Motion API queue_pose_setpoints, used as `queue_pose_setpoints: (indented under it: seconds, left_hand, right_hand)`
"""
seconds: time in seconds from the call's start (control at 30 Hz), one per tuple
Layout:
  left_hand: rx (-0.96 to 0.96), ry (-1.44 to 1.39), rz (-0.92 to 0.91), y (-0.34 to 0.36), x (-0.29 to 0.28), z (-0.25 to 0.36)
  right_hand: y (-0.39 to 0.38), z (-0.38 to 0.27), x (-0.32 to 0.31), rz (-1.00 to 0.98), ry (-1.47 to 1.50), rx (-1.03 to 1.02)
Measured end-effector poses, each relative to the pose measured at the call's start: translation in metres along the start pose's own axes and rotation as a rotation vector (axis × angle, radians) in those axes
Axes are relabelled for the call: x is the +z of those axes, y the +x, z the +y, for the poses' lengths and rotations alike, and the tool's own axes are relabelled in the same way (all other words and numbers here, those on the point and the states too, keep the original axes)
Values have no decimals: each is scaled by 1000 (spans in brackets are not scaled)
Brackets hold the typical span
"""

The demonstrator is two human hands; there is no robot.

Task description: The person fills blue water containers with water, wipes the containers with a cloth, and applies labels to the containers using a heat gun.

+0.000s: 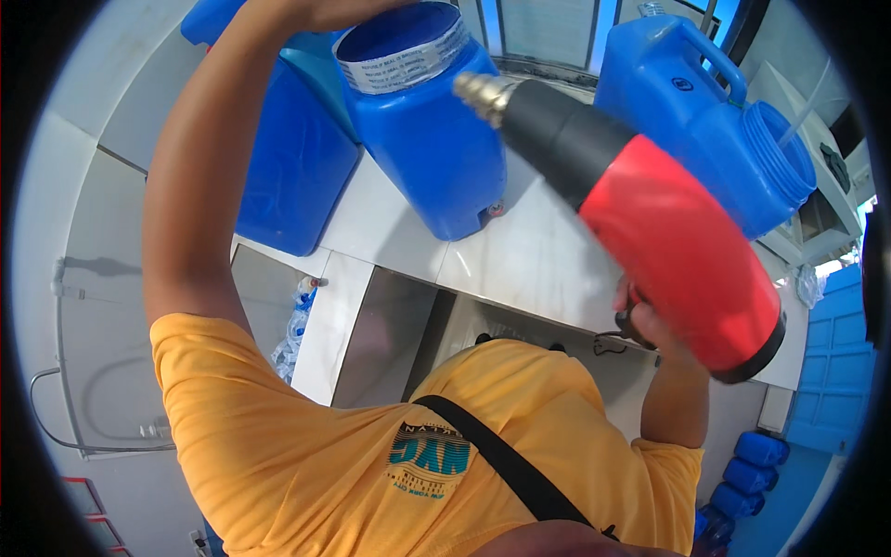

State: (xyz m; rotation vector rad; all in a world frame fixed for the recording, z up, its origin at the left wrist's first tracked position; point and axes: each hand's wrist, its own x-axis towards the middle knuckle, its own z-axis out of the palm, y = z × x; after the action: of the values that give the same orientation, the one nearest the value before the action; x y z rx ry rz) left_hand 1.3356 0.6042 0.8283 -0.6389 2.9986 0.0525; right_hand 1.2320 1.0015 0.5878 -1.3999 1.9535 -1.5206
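Observation:
My right hand [650,325] is closed around the handle of a red-and-black heat gun [677,246], whose metal nozzle points up-left toward an upright blue jerrycan [418,148]. That can has a wide open top with a white printed band around it. My left arm reaches up past the can's left side, and my left hand [357,11] is at the top edge by its rim, mostly cut off, fingers hidden. Whether the nozzle touches the can I cannot tell.
More blue jerrycans stand left [288,176] and right [687,111] on the white tiled counter [483,260]. Bottle-like clear plastic items [297,325] lie in a lower opening at left. Several small blue containers [752,473] are stacked low at right, beside a blue door [831,353].

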Motion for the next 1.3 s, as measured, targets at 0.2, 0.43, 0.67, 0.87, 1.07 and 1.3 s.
queue_pose_setpoints:
  seconds: [0.2,0.43,0.67,0.87,1.07,1.3]
  left_hand:
    - [139,38,12,4,3,-13]
    - [-136,-230,-82,-21,-13,6]
    - [244,-56,22,-3,3,4]
    - [-155,29,-191,-4,-12,-11]
    - [224,-146,207,8,7,-18]
    - [-103,-70,-16,-7,-3,-14]
  right_hand:
    - [20,-25,5,13,129,-112]
    - [6,-14,-4,-10,88,-24]
    - [17,-39,18,69,336,-211]
    - [6,-17,9,116,108,-124]
    - [9,-18,6,99,64,-99]
    - [15,-22,5,94,-38,-95]
